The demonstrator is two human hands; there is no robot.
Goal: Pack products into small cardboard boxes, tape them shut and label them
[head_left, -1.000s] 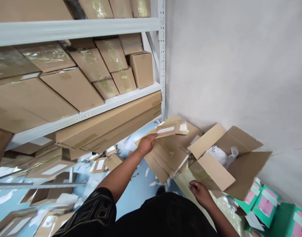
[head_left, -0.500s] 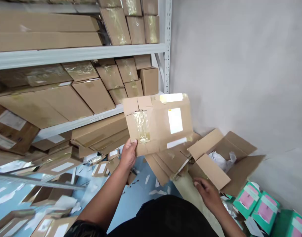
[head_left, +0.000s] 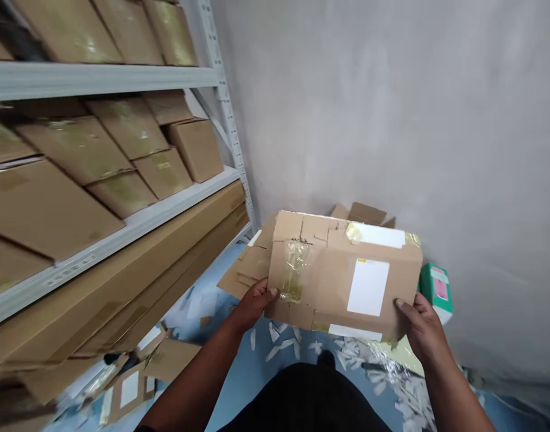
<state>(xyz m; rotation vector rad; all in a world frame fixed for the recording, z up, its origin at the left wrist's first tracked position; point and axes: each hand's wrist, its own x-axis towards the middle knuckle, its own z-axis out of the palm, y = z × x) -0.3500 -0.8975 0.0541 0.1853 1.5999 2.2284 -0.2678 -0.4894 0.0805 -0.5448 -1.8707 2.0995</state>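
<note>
I hold a flattened cardboard box [head_left: 328,273] up in front of me with both hands. It is brown, with a white label in the middle, white strips at its top and bottom edges, and crumpled clear tape on its left part. My left hand [head_left: 253,303] grips its lower left edge, thumb on the face. My right hand [head_left: 419,327] grips its lower right corner. More flattened cardboard [head_left: 245,267] lies on the floor behind it.
A grey metal shelf rack [head_left: 122,75] on the left is packed with taped cardboard boxes [head_left: 194,147], and long flat cartons [head_left: 122,282] lie under it. A green box [head_left: 436,288] sits by the grey wall. Paper scraps [head_left: 391,384] and small flat cartons [head_left: 126,390] litter the blue floor.
My left hand lifted the flattened box off the floor pile and brought it toward me. My right hand came up and took its right corner. The view swung right, so the open carton is out of sight.
</note>
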